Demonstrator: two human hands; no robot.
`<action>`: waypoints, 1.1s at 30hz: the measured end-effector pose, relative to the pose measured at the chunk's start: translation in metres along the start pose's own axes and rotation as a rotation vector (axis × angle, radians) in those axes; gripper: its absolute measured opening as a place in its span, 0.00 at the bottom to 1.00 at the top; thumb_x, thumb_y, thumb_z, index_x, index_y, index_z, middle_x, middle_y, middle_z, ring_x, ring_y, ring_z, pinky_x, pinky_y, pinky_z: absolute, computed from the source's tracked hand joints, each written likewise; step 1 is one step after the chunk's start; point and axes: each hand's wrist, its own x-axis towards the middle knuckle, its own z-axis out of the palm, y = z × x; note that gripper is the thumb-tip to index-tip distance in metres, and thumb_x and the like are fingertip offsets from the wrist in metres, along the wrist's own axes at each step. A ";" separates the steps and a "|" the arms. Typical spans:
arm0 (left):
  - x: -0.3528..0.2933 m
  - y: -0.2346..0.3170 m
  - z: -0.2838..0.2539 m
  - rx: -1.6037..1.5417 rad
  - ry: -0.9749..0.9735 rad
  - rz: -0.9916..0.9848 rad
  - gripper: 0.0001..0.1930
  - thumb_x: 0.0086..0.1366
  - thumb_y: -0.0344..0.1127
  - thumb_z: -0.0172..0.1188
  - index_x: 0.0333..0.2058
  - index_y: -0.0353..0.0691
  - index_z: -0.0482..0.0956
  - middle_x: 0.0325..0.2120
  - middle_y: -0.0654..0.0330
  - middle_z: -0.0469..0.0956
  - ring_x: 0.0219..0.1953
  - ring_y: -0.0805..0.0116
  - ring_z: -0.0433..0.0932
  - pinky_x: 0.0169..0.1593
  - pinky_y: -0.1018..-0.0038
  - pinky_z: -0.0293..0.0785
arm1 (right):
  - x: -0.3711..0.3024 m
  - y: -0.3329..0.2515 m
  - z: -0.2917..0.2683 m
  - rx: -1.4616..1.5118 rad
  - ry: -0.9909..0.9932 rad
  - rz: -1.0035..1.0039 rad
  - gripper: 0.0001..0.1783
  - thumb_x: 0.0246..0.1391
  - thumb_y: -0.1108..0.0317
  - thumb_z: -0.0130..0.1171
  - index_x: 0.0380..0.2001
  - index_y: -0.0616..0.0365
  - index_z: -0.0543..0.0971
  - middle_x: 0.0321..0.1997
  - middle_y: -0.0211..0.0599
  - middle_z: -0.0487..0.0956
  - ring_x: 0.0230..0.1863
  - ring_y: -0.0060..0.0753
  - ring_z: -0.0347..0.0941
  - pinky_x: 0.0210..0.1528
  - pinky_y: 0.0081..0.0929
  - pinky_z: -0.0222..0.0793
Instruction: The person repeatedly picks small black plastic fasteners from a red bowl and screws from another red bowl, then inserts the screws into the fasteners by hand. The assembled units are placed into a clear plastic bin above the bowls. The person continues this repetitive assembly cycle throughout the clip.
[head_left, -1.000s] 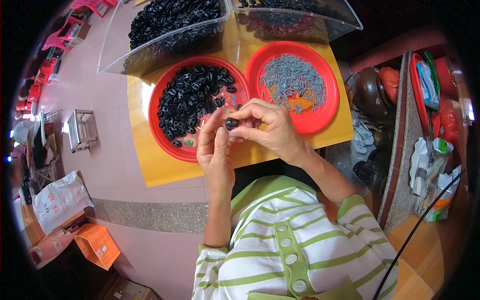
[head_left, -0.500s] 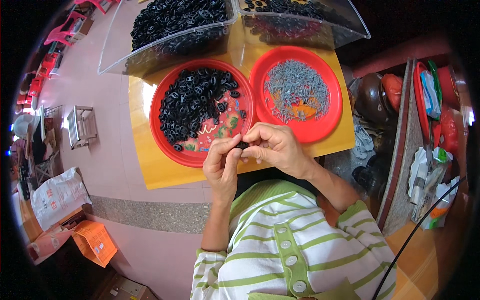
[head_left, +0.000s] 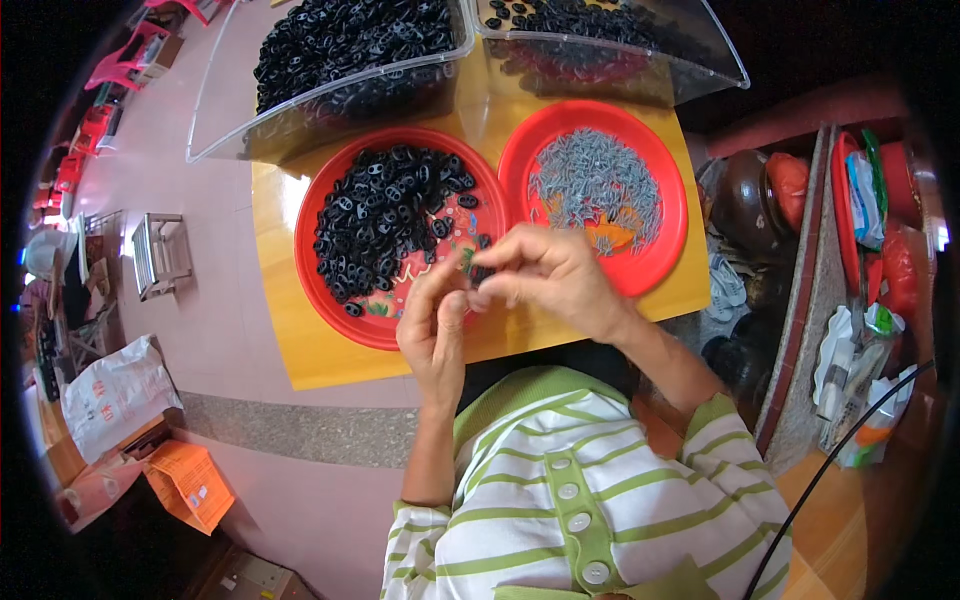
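Apparently, the right fingers (head_left: 522, 247) pinch a rounded black plastic piece (head_left: 482, 273) between their tips; the left fingers (head_left: 428, 290) stand parted alongside.

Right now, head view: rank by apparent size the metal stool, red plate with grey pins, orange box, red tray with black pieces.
1. Red tray
2. Red plate, somewhat smaller
3. Orange box and metal stool: look too alike to rank.
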 end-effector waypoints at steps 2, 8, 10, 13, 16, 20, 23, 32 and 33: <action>0.011 -0.015 -0.008 0.207 0.090 -0.011 0.11 0.61 0.24 0.55 0.44 0.33 0.76 0.30 0.60 0.74 0.29 0.75 0.73 0.32 0.80 0.70 | 0.015 -0.028 -0.021 -0.287 0.193 -0.152 0.10 0.49 0.75 0.62 0.37 0.62 0.79 0.32 0.30 0.79 0.31 0.17 0.74 0.33 0.18 0.70; 0.035 -0.002 -0.020 0.770 0.071 0.063 0.05 0.58 0.28 0.62 0.30 0.32 0.77 0.25 0.58 0.74 0.26 0.72 0.74 0.29 0.77 0.69 | 0.073 -0.104 -0.099 -0.847 0.762 -0.649 0.13 0.49 0.70 0.64 0.40 0.58 0.80 0.29 0.23 0.79 0.24 0.09 0.66 0.26 0.11 0.63; 0.036 0.000 -0.015 0.775 0.062 0.030 0.06 0.56 0.27 0.63 0.29 0.31 0.75 0.25 0.57 0.73 0.25 0.69 0.74 0.30 0.75 0.69 | 0.077 -0.124 -0.097 -0.807 0.779 -0.601 0.21 0.45 0.78 0.61 0.46 0.61 0.76 0.33 0.34 0.77 0.25 0.16 0.67 0.30 0.17 0.65; 0.036 -0.005 -0.013 0.827 0.064 0.050 0.07 0.56 0.27 0.63 0.30 0.32 0.74 0.25 0.56 0.72 0.25 0.68 0.74 0.29 0.73 0.70 | 0.058 -0.109 -0.099 -0.945 0.781 -0.485 0.13 0.50 0.70 0.63 0.40 0.58 0.80 0.31 0.24 0.79 0.27 0.10 0.67 0.28 0.12 0.64; 0.035 -0.015 -0.018 0.839 0.054 0.085 0.07 0.56 0.27 0.62 0.30 0.32 0.72 0.26 0.55 0.71 0.23 0.67 0.74 0.27 0.73 0.70 | 0.036 -0.071 -0.098 -0.857 0.511 -0.548 0.08 0.48 0.66 0.64 0.28 0.60 0.80 0.29 0.34 0.79 0.27 0.22 0.72 0.30 0.22 0.66; 0.036 -0.007 -0.014 0.801 0.039 -0.023 0.07 0.55 0.27 0.63 0.29 0.31 0.75 0.25 0.55 0.73 0.25 0.66 0.74 0.32 0.72 0.70 | -0.006 -0.026 -0.085 -0.844 0.218 -0.063 0.07 0.47 0.70 0.62 0.28 0.62 0.79 0.26 0.37 0.75 0.28 0.26 0.73 0.31 0.24 0.67; 0.038 -0.009 -0.017 0.789 0.013 -0.011 0.07 0.54 0.26 0.63 0.28 0.31 0.74 0.25 0.55 0.73 0.24 0.67 0.74 0.31 0.73 0.71 | -0.019 0.000 -0.074 -0.821 0.168 -0.068 0.05 0.49 0.71 0.60 0.29 0.61 0.79 0.26 0.34 0.74 0.28 0.25 0.73 0.29 0.23 0.65; 0.039 -0.017 -0.024 0.745 -0.007 0.059 0.06 0.53 0.23 0.62 0.26 0.31 0.72 0.24 0.56 0.73 0.22 0.70 0.74 0.28 0.75 0.70 | 0.006 0.008 -0.059 -1.028 0.142 -0.260 0.04 0.48 0.71 0.58 0.27 0.60 0.76 0.29 0.41 0.74 0.34 0.46 0.74 0.35 0.38 0.69; 0.039 -0.019 -0.026 0.726 -0.008 0.052 0.06 0.53 0.22 0.62 0.26 0.31 0.72 0.24 0.56 0.73 0.21 0.71 0.73 0.28 0.75 0.70 | 0.007 0.009 -0.058 -1.055 0.138 -0.269 0.04 0.47 0.71 0.58 0.27 0.60 0.76 0.29 0.41 0.74 0.34 0.46 0.74 0.35 0.39 0.70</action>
